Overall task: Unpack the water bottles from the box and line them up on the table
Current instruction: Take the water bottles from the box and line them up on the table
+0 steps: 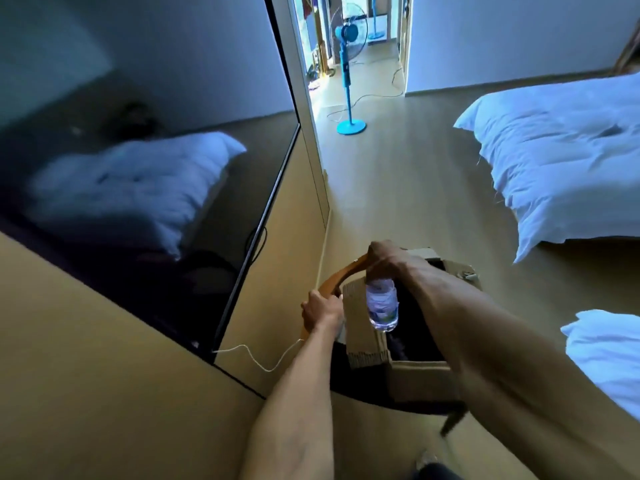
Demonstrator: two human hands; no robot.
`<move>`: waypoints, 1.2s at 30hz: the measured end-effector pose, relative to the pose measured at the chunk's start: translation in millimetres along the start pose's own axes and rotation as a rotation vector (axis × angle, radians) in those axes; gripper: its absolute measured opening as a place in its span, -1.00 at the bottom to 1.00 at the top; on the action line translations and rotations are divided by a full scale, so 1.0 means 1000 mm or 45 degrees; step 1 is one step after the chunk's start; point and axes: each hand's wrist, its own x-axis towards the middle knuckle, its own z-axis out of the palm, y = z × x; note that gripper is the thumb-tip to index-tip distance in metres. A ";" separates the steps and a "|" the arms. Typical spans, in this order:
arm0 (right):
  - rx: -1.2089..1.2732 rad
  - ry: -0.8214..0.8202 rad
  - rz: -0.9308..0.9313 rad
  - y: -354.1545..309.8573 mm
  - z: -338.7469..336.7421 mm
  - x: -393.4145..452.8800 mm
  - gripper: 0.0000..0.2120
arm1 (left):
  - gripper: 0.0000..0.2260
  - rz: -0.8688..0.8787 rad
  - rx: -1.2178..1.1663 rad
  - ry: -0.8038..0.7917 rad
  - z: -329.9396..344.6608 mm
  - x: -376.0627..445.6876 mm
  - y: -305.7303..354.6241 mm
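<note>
A right hand (384, 259) grips a water bottle (381, 304) by its top, hanging just above the open cardboard box (420, 374) (which sits on a chair). The left hand (320, 311) holds a box flap (358, 306) aside. Best lifted straight up, clear of the flaps.

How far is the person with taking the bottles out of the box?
Done: nothing visible; no bottle stands on the table surface in view. In hand: the right hand holds one water bottle by its top, above the open cardboard box, which sits on a chair; the left hand grips the box flap. Left: setting this bottle down. The box interior is too dark to count the rest.
</note>
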 end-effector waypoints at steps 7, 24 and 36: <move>0.258 -0.116 -0.365 -0.090 -0.013 -0.060 -0.67 | -0.55 -0.347 -0.731 -0.013 -0.058 -0.040 -0.062; 0.726 -0.534 -1.179 -0.238 0.089 -0.258 -0.72 | -0.53 -0.499 -2.229 0.421 -0.109 -0.245 -0.236; 0.842 -0.585 -1.229 -0.301 0.175 -0.417 -0.72 | -0.54 -0.274 -2.224 0.754 -0.171 -0.400 -0.352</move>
